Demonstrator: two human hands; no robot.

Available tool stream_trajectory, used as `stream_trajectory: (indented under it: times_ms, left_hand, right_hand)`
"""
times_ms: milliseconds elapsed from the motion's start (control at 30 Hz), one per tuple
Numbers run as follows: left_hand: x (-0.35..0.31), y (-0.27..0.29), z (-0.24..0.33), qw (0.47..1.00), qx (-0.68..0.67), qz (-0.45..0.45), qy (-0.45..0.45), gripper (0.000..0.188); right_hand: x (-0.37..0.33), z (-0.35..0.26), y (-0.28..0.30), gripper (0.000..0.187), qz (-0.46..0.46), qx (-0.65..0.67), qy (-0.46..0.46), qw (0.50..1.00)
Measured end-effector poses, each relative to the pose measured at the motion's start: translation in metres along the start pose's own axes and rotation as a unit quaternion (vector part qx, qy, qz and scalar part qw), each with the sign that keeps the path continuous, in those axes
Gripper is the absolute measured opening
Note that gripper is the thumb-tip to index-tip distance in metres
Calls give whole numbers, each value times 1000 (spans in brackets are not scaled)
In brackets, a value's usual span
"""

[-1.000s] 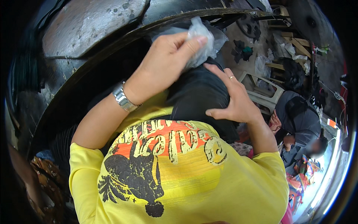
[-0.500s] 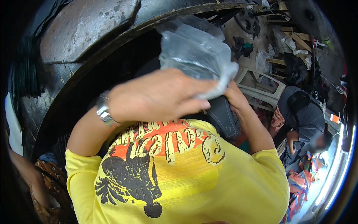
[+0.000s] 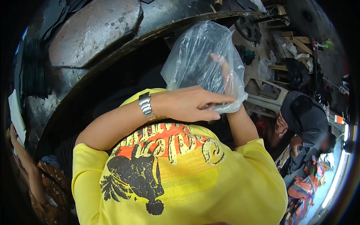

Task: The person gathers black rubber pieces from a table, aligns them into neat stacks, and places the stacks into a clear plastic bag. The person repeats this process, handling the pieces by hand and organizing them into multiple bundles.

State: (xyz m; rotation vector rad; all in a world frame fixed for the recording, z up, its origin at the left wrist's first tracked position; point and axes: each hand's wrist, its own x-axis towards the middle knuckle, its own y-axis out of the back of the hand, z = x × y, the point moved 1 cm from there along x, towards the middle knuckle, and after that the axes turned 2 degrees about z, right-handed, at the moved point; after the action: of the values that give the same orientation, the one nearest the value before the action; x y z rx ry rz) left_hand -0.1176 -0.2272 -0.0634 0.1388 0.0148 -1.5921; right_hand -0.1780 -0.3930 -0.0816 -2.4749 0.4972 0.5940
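A clear plastic bag (image 3: 195, 56) is puffed out in front of my chest, its mouth toward me. My right hand (image 3: 224, 71) reaches up inside it. Through the film its fingers look stretched out, with nothing visible in them. My left hand (image 3: 189, 103), with a metal-banded watch (image 3: 145, 105) on its wrist, lies across the bag's mouth. Its fingers grip the rim beside my right wrist, the thumb below. Folds of the plastic partly blur the right palm.
A dark worktable (image 3: 157, 22) with a worn metal plate (image 3: 97, 33) curves along the far left. A pale plastic stool (image 3: 264, 95) stands at right. A seated person in dark clothes (image 3: 305, 112) works beyond it; another person's arm (image 3: 28, 165) shows at left.
The bag has opened out and filled. My right hand has gone from beside a dark stitched panel to inside the bag. The panel is out of sight now.
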Motion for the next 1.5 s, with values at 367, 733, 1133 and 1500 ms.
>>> stream_trajectory:
  times_ms: [367, 733, 1133, 1500]
  left_hand:
    - [-30, 15, -41, 799, 437, 413, 3, 66]
    - [-7, -25, 33, 989, 2, -39, -140, 35]
    - [-31, -30, 56, 909, -362, -85, -188, 24]
    - [-73, -13, 37, 869, -462, 45, -174, 38]
  right_hand:
    - [3, -11, 40, 39, -23, 114, 11, 993]
    - [-3, -20, 15, 39, -38, 58, 19, 997]
    - [-3, -34, -3, 38, -119, -331, -10, 936]
    - [34, -29, -47, 38, -210, -843, 140, 476]
